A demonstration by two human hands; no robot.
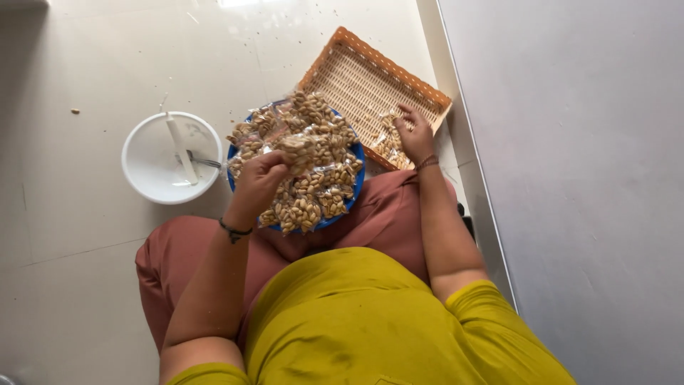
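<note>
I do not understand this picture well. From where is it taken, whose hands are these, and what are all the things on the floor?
The camera sits on a person's head and looks straight down, so you see their own body and arms. They sit on a pale tiled floor. The left hand holds one small clear packet of nuts above a blue bowl heaped with such packets. The right hand rests on packets lying in an orange plastic tray. To the left stands a white bowl with a utensil in it.
</note>
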